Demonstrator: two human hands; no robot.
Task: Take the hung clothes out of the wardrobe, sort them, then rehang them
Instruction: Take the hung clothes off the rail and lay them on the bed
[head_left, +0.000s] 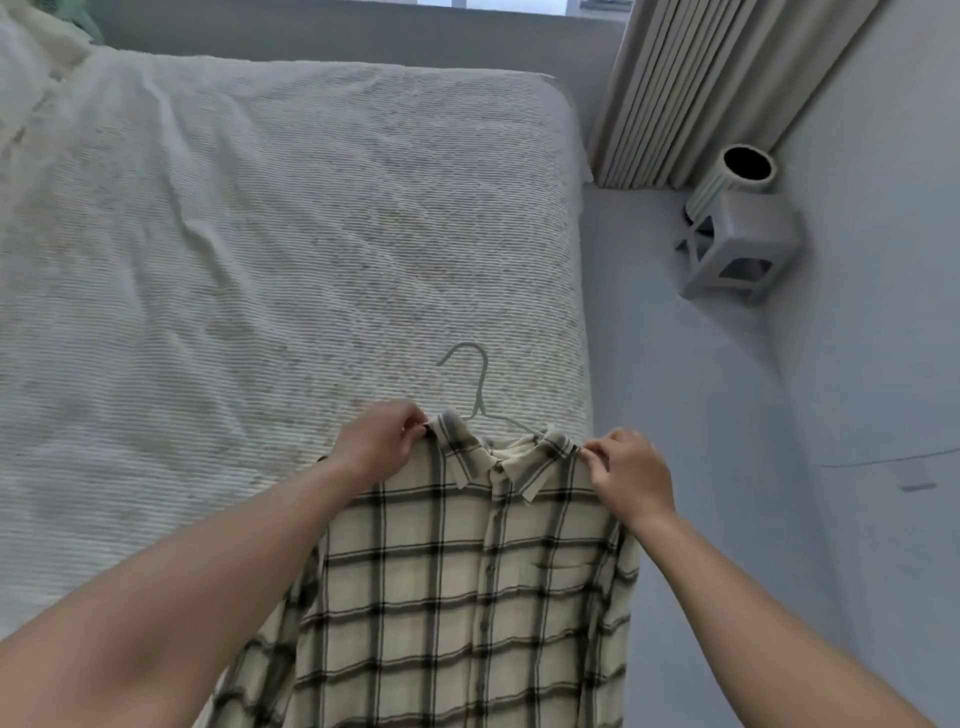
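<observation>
Holding: both hands grasp a cream plaid shirt (462, 587) at its shoulders, beside the collar.
Left hand (376, 441): fingers (413, 423) pinch the shirt's left shoulder seam, over the bed's near right part.
Right hand (631, 475): fingers (597, 452) pinch the right shoulder seam, just past the bed's right edge.
Hanger (480, 395): pale wire, still inside the shirt; its hook rises above the collar, over the bed.
Shirt position: near the bed's near right corner; the body hangs down toward the person, straddling the right edge.
Bed (234, 234): white ribbed cover, wrinkled, bare across its middle and far side.
Floor (691, 415): an open pale strip runs along the bed's right edge.
Stool (740, 254): by the far wall, with a ribbed cylinder (737, 176) on it, well apart from the hands.
Curtain (701, 88): hangs at the bed's far right corner.
</observation>
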